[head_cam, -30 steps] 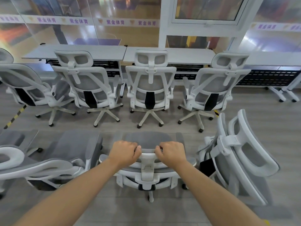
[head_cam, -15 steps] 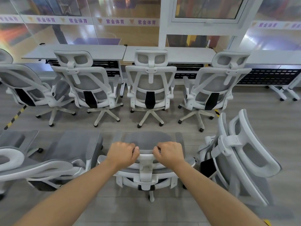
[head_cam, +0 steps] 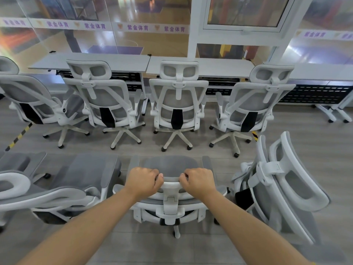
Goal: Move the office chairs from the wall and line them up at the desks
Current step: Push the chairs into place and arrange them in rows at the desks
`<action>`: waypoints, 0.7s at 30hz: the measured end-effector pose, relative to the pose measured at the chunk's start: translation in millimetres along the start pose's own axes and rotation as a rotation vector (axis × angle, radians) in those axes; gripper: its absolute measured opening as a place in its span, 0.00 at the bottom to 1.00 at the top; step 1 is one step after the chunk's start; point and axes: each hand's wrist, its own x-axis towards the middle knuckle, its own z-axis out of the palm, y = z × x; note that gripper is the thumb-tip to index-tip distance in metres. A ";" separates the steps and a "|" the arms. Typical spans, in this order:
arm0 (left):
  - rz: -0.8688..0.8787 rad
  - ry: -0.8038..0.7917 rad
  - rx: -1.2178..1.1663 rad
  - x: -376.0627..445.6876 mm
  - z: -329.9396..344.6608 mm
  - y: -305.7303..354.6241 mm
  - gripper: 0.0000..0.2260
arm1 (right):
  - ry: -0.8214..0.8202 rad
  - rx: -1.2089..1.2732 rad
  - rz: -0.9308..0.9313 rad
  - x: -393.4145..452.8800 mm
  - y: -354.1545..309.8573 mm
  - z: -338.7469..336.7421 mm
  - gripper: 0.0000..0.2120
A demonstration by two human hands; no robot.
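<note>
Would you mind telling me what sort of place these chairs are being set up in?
Most likely an office or study room overlooking an indoor sports court. A row of long grey desks stands along a glass wall, white mesh office chairs are lined up at them, and a polished court floor shows through the glass.

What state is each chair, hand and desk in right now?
left hand: grips the held chair's headrest
right hand: grips the same headrest
held chair: upright, behind the desk row
four desk chairs: upright, backs to camera, at desks
right chair: upright, turned sideways
left chair: unheld, beside held chair
desks: tops bare
</note>
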 end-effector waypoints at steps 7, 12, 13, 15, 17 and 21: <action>0.006 -0.006 -0.009 8.4 4.5 1.9 0.19 | -0.001 0.004 0.023 -3.6 4.2 -2.7 0.23; -0.014 0.006 -0.008 11.6 5.0 5.8 0.19 | 0.024 0.000 0.023 -2.1 7.6 -2.3 0.22; -0.015 0.004 -0.009 11.1 5.1 6.8 0.19 | 0.017 -0.008 0.018 -1.8 8.7 -2.3 0.21; -0.022 0.000 -0.013 9.5 4.6 9.0 0.19 | -0.003 -0.025 0.006 -1.9 10.7 -4.0 0.21; -0.025 0.000 -0.009 8.8 3.7 10.9 0.19 | -0.007 -0.027 0.001 -2.1 11.6 -6.6 0.22; -0.026 0.003 0.000 8.6 1.3 16.0 0.19 | -0.001 -0.010 -0.004 -2.6 14.3 -7.5 0.22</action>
